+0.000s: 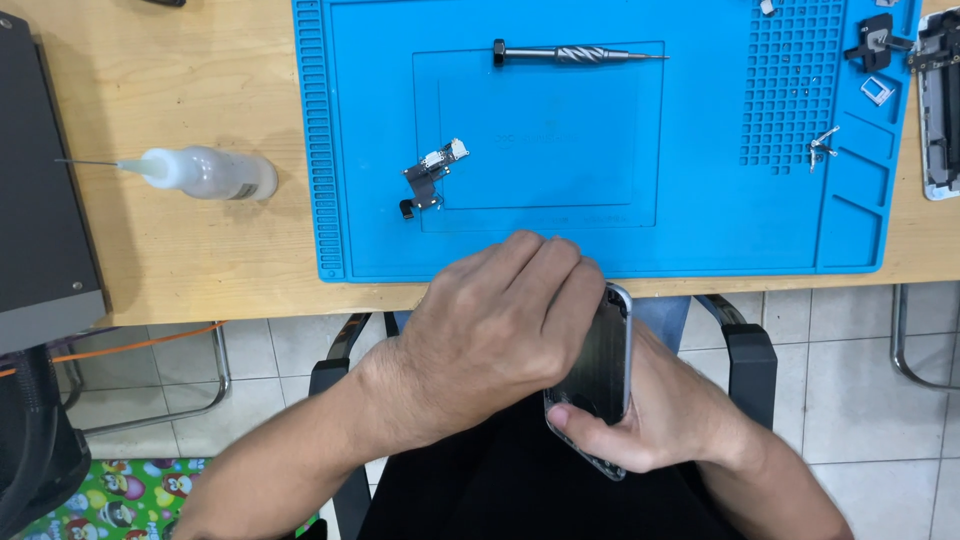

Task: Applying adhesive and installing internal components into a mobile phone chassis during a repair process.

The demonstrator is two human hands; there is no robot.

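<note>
The right hand [650,425] is wrapped around a phone shell [597,375], gripping its lower edge. The left hand [500,320] lies curled over the shell's top, touching it. That hand hides much of the shell, and I cannot see its fingertips. Past the hands, on the blue mat [700,230], lie a screwdriver [575,54] and a small cable part [430,175]. A glue bottle [205,172] sits well off to the left.

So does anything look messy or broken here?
Nothing is spilled. The phone shell held in both hands, left hand and right hand, is opened up and bare inside. A loose flex cable part lies on the blue mat, and the squeeze bottle lies tipped on its side.
</note>
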